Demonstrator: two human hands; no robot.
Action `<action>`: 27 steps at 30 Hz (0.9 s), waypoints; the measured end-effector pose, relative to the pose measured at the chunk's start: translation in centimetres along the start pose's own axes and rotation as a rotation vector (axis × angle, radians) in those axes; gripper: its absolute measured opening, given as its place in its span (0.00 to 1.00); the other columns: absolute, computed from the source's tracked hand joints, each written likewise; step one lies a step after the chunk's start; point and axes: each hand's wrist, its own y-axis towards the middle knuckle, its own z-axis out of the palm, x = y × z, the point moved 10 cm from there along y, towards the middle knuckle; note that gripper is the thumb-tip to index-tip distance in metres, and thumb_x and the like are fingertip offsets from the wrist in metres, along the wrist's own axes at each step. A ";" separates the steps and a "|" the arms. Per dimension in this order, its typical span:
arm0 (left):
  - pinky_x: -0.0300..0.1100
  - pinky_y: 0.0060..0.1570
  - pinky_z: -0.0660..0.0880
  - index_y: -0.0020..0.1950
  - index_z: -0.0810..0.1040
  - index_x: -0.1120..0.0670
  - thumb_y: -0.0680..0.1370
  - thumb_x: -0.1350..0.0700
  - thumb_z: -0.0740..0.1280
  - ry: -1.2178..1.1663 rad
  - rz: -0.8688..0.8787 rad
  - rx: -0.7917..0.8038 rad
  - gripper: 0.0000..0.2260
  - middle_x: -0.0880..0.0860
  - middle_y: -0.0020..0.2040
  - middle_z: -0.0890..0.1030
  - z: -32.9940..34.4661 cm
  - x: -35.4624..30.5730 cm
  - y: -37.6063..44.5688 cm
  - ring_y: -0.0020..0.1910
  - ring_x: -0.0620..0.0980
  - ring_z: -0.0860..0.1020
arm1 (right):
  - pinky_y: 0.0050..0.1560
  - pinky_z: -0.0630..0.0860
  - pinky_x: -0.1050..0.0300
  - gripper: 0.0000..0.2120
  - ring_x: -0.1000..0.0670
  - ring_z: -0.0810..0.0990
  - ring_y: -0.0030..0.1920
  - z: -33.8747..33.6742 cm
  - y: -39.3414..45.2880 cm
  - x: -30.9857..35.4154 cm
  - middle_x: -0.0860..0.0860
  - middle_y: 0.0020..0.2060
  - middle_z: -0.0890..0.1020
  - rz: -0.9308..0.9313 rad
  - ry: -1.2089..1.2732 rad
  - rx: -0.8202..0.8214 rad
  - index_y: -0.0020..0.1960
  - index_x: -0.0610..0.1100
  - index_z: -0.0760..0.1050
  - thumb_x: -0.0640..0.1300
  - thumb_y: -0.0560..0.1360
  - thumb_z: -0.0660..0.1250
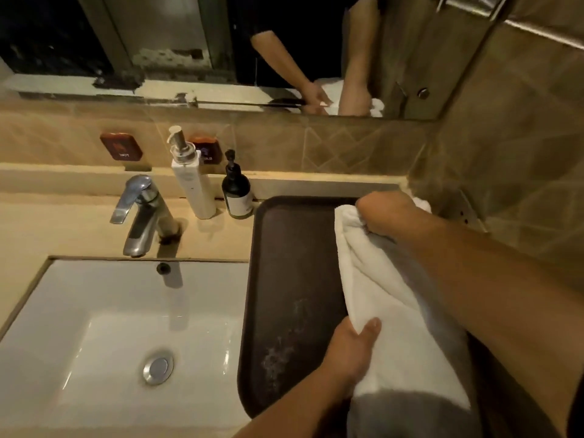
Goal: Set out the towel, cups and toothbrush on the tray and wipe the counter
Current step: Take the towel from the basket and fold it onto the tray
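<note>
Laying the towel on the tray

Both hands grasp the white towel (388, 298) over the dark tray (290, 279): right hand (384, 216) clenched on its far end, left hand (354, 346) pinching the near edge. Soft and limp, it likely sags between grips; hold the ends.

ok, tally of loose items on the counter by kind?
Pump bottles: 2, white and black
Tray: 1
Towel: 1, held by left hand and right hand
Cups, toothbrush: 0
Total: 4

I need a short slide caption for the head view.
Both hands, left hand and right hand, lay a white towel on the dark tray beside the sink.
</note>
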 end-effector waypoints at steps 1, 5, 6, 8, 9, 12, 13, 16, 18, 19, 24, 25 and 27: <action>0.43 0.55 0.78 0.65 0.76 0.51 0.79 0.43 0.64 0.087 -0.008 -0.018 0.18 0.49 0.57 0.83 -0.2 0.2 0.7 0.55 0.47 0.81 | 0.46 0.74 0.55 0.11 0.48 0.77 0.42 0.9 0.9 0.1 0.50 0.44 0.80 -0.001 0.010 0.036 0.54 0.47 0.80 0.47 0.72 0.72; 0.40 0.56 0.71 0.66 0.72 0.50 0.78 0.40 0.62 0.289 -0.035 -0.132 0.21 0.48 0.61 0.79 -1.1 0.9 1.4 0.58 0.47 0.77 | 0.45 0.75 0.56 0.05 0.49 0.77 0.40 2.8 2.5 0.4 0.52 0.35 0.76 -0.045 0.018 0.086 0.47 0.48 0.78 0.44 0.72 0.71; 0.39 0.54 0.70 0.65 0.70 0.49 0.78 0.39 0.61 0.305 -0.034 -0.148 0.21 0.47 0.60 0.79 -1.0 0.8 1.4 0.57 0.46 0.77 | 0.44 0.75 0.56 0.05 0.49 0.77 0.39 2.7 2.7 0.2 0.52 0.35 0.76 -0.049 0.036 0.069 0.47 0.48 0.77 0.43 0.72 0.70; 0.39 0.53 0.69 0.65 0.68 0.49 0.78 0.39 0.60 0.327 -0.030 -0.155 0.20 0.48 0.59 0.79 -0.8 0.7 1.4 0.56 0.47 0.77 | 0.44 0.77 0.55 0.05 0.50 0.78 0.40 2.4 2.7 0.1 0.52 0.37 0.77 -0.081 0.040 0.034 0.49 0.47 0.77 0.42 0.73 0.69; 0.40 0.53 0.69 0.65 0.67 0.49 0.78 0.39 0.59 0.336 -0.039 -0.156 0.20 0.48 0.57 0.79 -0.7 0.7 1.5 0.55 0.48 0.77 | 0.45 0.77 0.55 0.07 0.49 0.79 0.42 2.2 2.6 0.3 0.51 0.40 0.79 -0.107 0.017 0.027 0.51 0.48 0.77 0.43 0.73 0.69; 0.35 0.48 0.69 0.64 0.66 0.48 0.79 0.40 0.59 0.330 -0.043 -0.151 0.18 0.44 0.52 0.76 -0.4 0.7 1.5 0.48 0.41 0.75 | 0.47 0.77 0.55 0.11 0.47 0.80 0.47 2.2 2.5 0.7 0.50 0.47 0.80 -0.149 -0.025 0.011 0.56 0.47 0.77 0.44 0.74 0.70; 0.32 0.45 0.69 0.63 0.66 0.48 0.79 0.40 0.59 0.323 -0.034 -0.151 0.17 0.43 0.52 0.76 -0.3 0.6 1.4 0.46 0.39 0.75 | 0.48 0.77 0.55 0.12 0.47 0.80 0.49 2.4 2.6 0.8 0.50 0.48 0.80 -0.150 -0.026 0.010 0.57 0.47 0.77 0.45 0.74 0.70; 0.37 0.50 0.74 0.63 0.66 0.47 0.79 0.39 0.59 0.348 0.028 -0.176 0.18 0.47 0.56 0.79 -0.4 0.0 1.0 0.51 0.44 0.79 | 0.57 0.77 0.51 0.16 0.46 0.80 0.52 3.4 3.4 0.4 0.49 0.53 0.81 -0.112 0.034 0.034 0.61 0.48 0.76 0.46 0.75 0.71; 0.45 0.57 0.73 0.71 0.62 0.48 0.79 0.40 0.58 0.475 0.070 -0.211 0.23 0.50 0.64 0.76 -0.6 -0.7 0.8 0.58 0.53 0.78 | 0.62 0.73 0.48 0.19 0.45 0.79 0.55 3.4 3.5 0.3 0.49 0.55 0.81 -0.116 -0.004 -0.040 0.64 0.49 0.75 0.47 0.74 0.71; 0.46 0.56 0.72 0.74 0.58 0.49 0.79 0.40 0.57 0.578 0.086 -0.222 0.26 0.51 0.68 0.73 -0.6 -1.1 0.6 0.59 0.55 0.77 | 0.65 0.69 0.46 0.21 0.44 0.78 0.57 3.2 3.4 0.5 0.48 0.57 0.80 -0.137 -0.077 -0.137 0.66 0.49 0.73 0.48 0.74 0.71; 0.53 0.69 0.62 0.79 0.47 0.53 0.82 0.44 0.54 1.156 0.215 -0.265 0.29 0.56 0.79 0.52 -0.5 -3.5 -1.2 0.73 0.58 0.61 | 0.73 0.43 0.31 0.29 0.37 0.56 0.76 4.0 0.1 -0.4 0.43 0.76 0.64 -0.033 -0.194 -0.409 0.76 0.50 0.62 0.53 0.77 0.65; 0.56 0.73 0.55 0.79 0.45 0.51 0.82 0.44 0.51 1.216 0.275 -0.232 0.29 0.56 0.81 0.46 -0.1 -3.6 -1.7 0.77 0.59 0.52 | 0.72 0.42 0.31 0.28 0.38 0.53 0.77 3.9 -0.8 -0.7 0.44 0.77 0.61 0.015 -0.156 -0.434 0.76 0.51 0.62 0.57 0.78 0.62; 0.59 0.74 0.40 0.79 0.40 0.48 0.82 0.41 0.43 1.293 0.410 -0.118 0.28 0.54 0.79 0.35 1.3 -3.4 -2.9 0.78 0.58 0.37 | 0.71 0.37 0.33 0.30 0.39 0.52 0.78 3.2 -3.4 -1.3 0.45 0.78 0.60 0.132 0.000 -0.497 0.76 0.52 0.62 0.64 0.78 0.52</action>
